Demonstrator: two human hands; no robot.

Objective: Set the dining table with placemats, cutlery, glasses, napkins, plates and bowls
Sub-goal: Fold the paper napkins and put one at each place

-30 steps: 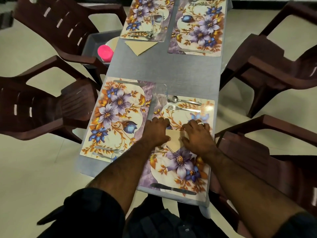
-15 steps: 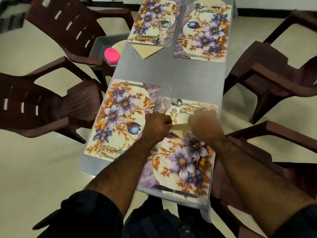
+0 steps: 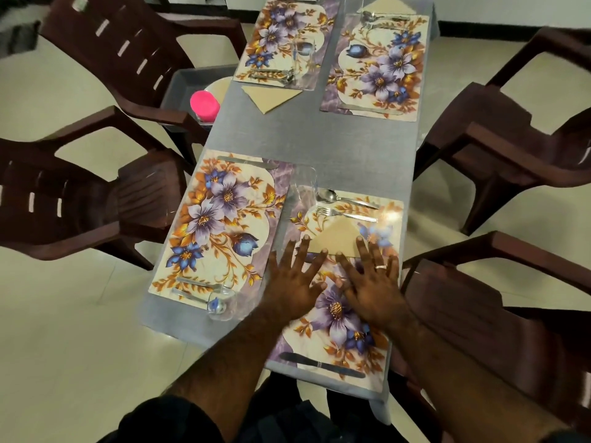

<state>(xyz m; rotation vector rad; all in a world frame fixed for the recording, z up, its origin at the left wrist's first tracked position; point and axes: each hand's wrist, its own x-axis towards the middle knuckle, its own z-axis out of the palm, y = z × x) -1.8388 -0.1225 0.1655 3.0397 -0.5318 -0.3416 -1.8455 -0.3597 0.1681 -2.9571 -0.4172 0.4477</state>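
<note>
- Both my hands are spread flat, fingers straight, holding nothing: left hand point(image 3: 295, 284) and right hand point(image 3: 372, 287) side by side on the near right placemat point(image 3: 339, 318).
- Folded beige napkin point(image 3: 337, 239) lies at my fingertips, just below the fork point(image 3: 343, 214) and spoon point(image 3: 345, 198).
- Knife point(image 3: 321, 365) lies along the mat's near edge.

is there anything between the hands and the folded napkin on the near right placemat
Nothing visible. The left hand and right hand lie flat with fingers spread, fingertips at the lower edge of the tan napkin. The fork and spoon lie beyond the napkin, not in between.
</note>
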